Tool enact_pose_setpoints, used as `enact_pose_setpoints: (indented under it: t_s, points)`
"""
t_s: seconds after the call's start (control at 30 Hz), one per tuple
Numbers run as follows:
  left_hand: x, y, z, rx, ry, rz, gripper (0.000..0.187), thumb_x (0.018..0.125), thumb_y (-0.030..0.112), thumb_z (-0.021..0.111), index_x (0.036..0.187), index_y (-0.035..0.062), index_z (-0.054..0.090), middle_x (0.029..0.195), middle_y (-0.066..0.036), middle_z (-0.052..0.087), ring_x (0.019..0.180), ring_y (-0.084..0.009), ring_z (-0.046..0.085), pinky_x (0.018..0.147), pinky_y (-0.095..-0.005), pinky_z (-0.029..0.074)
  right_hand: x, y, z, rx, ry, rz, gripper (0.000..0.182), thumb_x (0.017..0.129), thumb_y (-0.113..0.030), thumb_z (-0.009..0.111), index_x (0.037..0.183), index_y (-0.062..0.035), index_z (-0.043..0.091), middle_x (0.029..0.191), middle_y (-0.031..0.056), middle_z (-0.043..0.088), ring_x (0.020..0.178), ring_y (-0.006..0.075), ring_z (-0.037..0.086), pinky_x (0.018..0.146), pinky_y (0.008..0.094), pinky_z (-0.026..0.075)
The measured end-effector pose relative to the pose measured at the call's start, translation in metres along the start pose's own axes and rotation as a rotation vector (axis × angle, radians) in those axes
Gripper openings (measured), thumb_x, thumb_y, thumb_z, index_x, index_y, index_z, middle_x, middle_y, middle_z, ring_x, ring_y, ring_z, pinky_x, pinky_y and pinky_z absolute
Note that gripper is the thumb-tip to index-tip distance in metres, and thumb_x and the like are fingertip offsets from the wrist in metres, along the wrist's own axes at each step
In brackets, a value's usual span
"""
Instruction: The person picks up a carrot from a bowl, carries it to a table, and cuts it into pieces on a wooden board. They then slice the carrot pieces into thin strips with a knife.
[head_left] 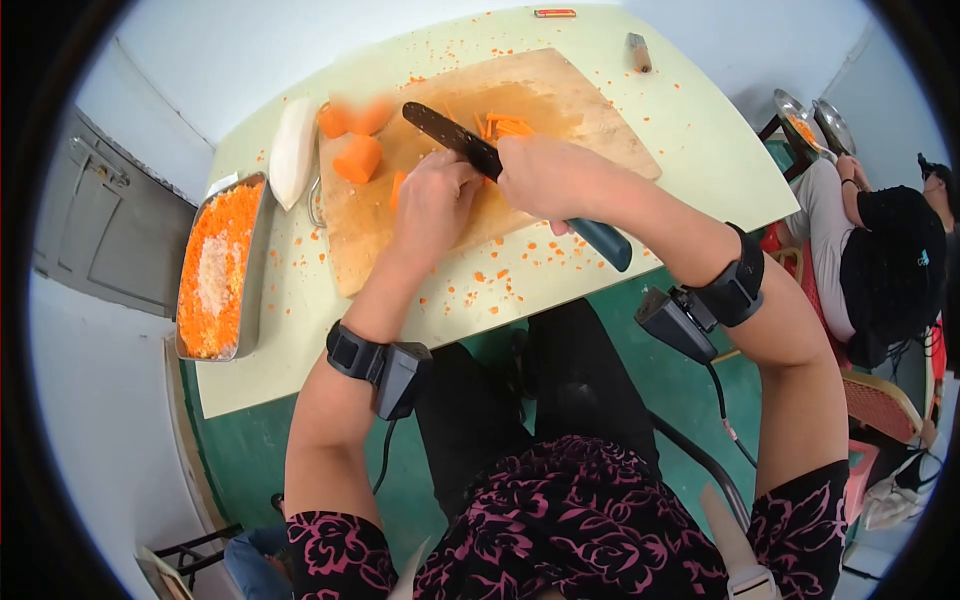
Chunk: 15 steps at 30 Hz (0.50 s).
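Note:
My right hand (pixel 545 178) is wrapped around a kitchen knife with a dark blade (pixel 450 135) and a teal handle (pixel 600 243). The blade slants over the wooden cutting board (pixel 360 240), its tip pointing to the far left. Close beside it, my left hand (pixel 436 200) is curled with fingers down on a carrot piece (pixel 397 190), mostly hidden under the hand. Cut carrot sticks (pixel 508 126) lie behind the blade. Carrot chunks (pixel 358 159) sit on the board's left part.
A metal tray (pixel 262 255) of chopped carrot with a pale heap stands at left. Next to the board lie a peeled white radish (pixel 291 155) and, far right, a peeler-like tool (pixel 639 53). Orange scraps dot the table (pixel 700 150). Another person (pixel 890 250) sits at right.

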<state>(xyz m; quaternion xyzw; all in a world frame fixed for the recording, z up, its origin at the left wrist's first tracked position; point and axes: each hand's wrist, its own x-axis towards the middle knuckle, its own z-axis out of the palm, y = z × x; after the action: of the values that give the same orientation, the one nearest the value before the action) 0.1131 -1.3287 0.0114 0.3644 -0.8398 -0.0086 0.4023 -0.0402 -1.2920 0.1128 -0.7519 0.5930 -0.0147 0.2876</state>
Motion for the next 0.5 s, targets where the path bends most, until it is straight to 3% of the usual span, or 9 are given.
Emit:
enact_pose_setpoints:
  t_s: [0.13,0.23,0.33,0.5]
  points:
    - [0.000,0.004,-0.003,0.023,-0.036,-0.046,0.004,0.071,0.003,0.066,0.075,0.0016,0.067,0.078,-0.009,0.062,0.078,-0.0276,0.060,0.068,-0.0362,0.049,0.012,0.000,0.002,0.055,0.011,0.002,0.020,0.080,-0.003,0.038,0.068,0.0104,0.048,0.056,0.0201,0.055,0.043,0.0268,0.059,0.042,0.0366,0.048]
    - [0.000,0.002,0.000,0.048,-0.054,-0.062,0.003,0.072,0.004,0.065,0.074,0.0018,0.067,0.078,-0.009,0.062,0.079,-0.0271,0.060,0.070,-0.0364,0.048,0.023,0.003,0.003,0.090,0.020,0.010,0.021,0.079,-0.004,0.040,0.066,0.0094,0.048,0.056,0.0198,0.055,0.043,0.0270,0.059,0.042,0.0373,0.048]
    - [-0.001,-0.002,0.000,0.025,-0.069,-0.052,0.004,0.073,0.004,0.065,0.074,0.0018,0.067,0.080,-0.009,0.063,0.080,-0.0269,0.060,0.076,-0.0367,0.049,0.030,0.021,0.000,0.212,0.105,0.017,0.018,0.081,-0.006,0.042,0.071,0.0068,0.049,0.054,0.0134,0.052,0.041,0.0234,0.056,0.039,0.0348,0.046]
    - [0.000,0.004,-0.001,0.005,-0.043,-0.056,0.004,0.074,0.004,0.063,0.075,0.0022,0.067,0.082,-0.009,0.065,0.082,-0.0266,0.060,0.085,-0.0377,0.048,0.016,0.058,-0.012,0.769,0.153,0.046,0.015,0.088,-0.016,0.048,0.080,-0.0025,0.047,0.053,0.0016,0.045,0.039,0.0136,0.047,0.037,0.0284,0.041]
